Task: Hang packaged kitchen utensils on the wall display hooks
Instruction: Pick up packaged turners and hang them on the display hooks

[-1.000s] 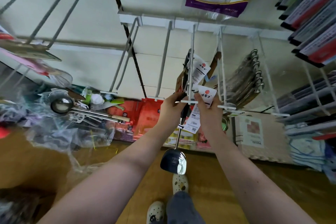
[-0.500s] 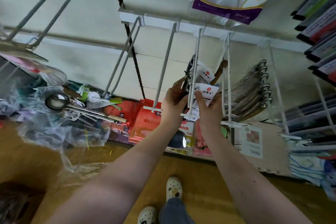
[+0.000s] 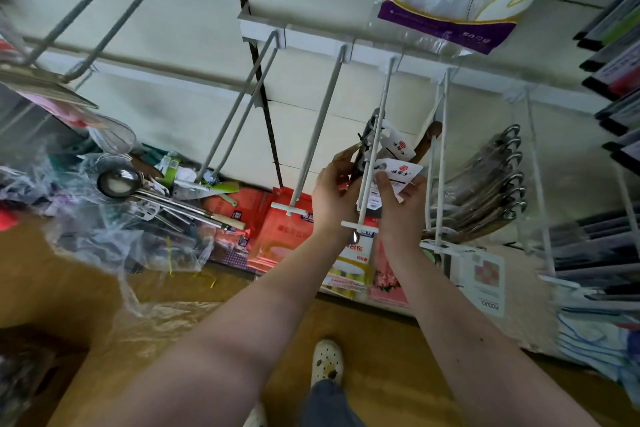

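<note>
My left hand (image 3: 334,196) grips the dark handle of a ladle (image 3: 360,163) beside a white wall hook (image 3: 375,146). My right hand (image 3: 398,204) pinches the ladle's white card tag (image 3: 398,172), which sits on the hook about midway along it. Another tagged utensil (image 3: 398,146) hangs further back on the same hook. The ladle's bowl is hidden behind my arms.
Empty white hooks (image 3: 318,135) stand to the left. Wood-handled utensils (image 3: 491,180) fill the hook to the right. Loose ladles (image 3: 119,180) and plastic wrapping (image 3: 114,239) lie at the left on a wooden surface. Red packages (image 3: 291,236) lean below. Dark packs (image 3: 613,28) hang at the right.
Both hands have slid the ladle and its tag from the hook's tip further up along the hook toward the wall. The ladle's bowl has gone out of sight behind my arms.
</note>
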The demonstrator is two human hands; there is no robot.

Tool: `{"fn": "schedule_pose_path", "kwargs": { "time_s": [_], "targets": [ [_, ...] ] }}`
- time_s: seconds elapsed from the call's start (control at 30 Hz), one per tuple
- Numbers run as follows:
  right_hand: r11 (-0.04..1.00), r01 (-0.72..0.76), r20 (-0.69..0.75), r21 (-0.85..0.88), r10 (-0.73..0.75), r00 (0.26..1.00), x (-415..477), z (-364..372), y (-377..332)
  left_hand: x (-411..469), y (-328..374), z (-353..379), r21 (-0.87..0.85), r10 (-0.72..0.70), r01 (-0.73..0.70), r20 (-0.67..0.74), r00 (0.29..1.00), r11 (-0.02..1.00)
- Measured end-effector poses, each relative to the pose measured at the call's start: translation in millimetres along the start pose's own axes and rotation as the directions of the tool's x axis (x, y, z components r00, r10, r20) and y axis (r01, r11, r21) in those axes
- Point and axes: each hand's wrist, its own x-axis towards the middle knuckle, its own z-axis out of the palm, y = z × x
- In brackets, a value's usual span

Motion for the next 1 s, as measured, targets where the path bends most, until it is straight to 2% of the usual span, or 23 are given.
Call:
{"fn": "schedule_pose_path", "kwargs": {
  "time_s": [0.27,0.53,0.7,0.87,1.0],
  "targets": [
    [0.994,-0.041,0.001,-0.103,0.041,0.999,-9,-7,-1,-2,15,-1,-0.022,-0.043,0.044,0.035,0.998,0.999],
    [0.989,-0.026,0.042,-0.145,0.033,0.999,-66,2,11,-39,9,-65,0.118,-0.121,0.112,0.073,0.990,0.987],
    [0.987,-0.051,0.123,-0.150,0.070,0.990,-128,48,13,-69,15,-149,0.170,-0.050,0.042,0.044,0.998,0.985],
    [0.982,0.023,0.257,-0.186,0.026,0.966,-215,118,0,-96,25,-262,0.184,0.005,0.024,-0.157,0.988,0.983],
    [0.982,0.119,0.427,-0.148,-0.045,0.903,-298,176,-10,-135,33,-365,0.163,0.043,0.003,-0.278,0.960,0.987]
  ]
}}
